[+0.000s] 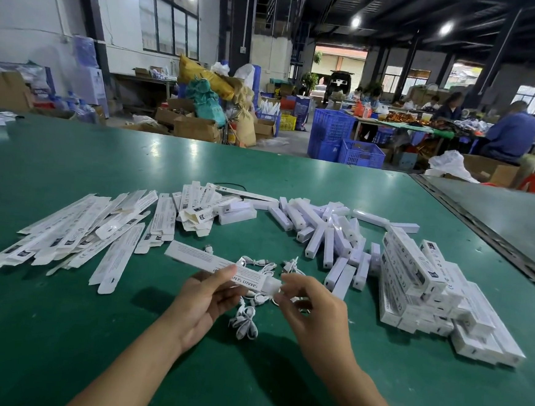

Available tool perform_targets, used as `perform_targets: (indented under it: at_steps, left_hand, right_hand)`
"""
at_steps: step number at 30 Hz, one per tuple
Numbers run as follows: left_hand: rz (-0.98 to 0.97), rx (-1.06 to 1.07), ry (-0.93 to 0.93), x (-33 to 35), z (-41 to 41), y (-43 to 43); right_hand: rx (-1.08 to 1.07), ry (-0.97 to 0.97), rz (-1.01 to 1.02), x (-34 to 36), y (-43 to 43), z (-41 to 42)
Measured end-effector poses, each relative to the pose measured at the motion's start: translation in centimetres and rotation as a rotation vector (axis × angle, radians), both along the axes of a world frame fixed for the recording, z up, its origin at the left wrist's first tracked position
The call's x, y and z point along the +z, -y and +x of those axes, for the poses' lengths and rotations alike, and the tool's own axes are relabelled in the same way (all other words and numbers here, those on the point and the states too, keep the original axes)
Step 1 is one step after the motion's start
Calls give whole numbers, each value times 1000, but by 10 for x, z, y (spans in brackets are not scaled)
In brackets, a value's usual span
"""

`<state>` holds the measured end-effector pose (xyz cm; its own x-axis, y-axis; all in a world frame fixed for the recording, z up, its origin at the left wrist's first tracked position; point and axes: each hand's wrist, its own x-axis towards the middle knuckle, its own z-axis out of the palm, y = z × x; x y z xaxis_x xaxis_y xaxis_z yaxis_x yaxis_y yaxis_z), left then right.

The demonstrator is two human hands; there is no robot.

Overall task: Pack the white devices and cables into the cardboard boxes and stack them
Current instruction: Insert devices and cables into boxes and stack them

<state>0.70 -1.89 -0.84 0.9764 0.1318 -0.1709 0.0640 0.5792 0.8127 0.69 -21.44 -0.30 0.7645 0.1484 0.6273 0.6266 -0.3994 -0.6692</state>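
Around me is a big dim workshop, with blue plastic crates [345, 135] on the floor beyond my green matted bench [57, 330]. The mat looks smooth and slightly glossy, so light cartons would probably slide on it. To my right is the stack of packed white boxes [429, 289], loosely piled and likely to slump if nudged. To my left lie the flat unfolded cartons [74, 239], and across the middle the loose white bar-shaped devices [327, 236], which look hard and smooth. Just above the bench in front of me is the long white printed cardboard box [204, 260]. My left hand [204, 303] grips it, thumb on top and fingers [227, 271] curled under. My right hand [312, 305] is curled at its near end, pinching the flap, as far as I can tell. I judge it light and thin-walled, easily crushed, so best held by its long edges. Under it lie the thin white coiled cables [244, 322], limp and prone to tangle.
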Motion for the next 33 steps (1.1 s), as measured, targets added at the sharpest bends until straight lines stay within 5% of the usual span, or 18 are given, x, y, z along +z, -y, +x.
perform_targets:
  at_steps: [27,33]
  left_hand:
    - [56,-213,40,6,-8,4]
    - [-44,-23,45,6,1,-7]
  right_hand:
    - [592,-461,-73,3,1,-10]
    - [231,-100,-145,0,-10,-11]
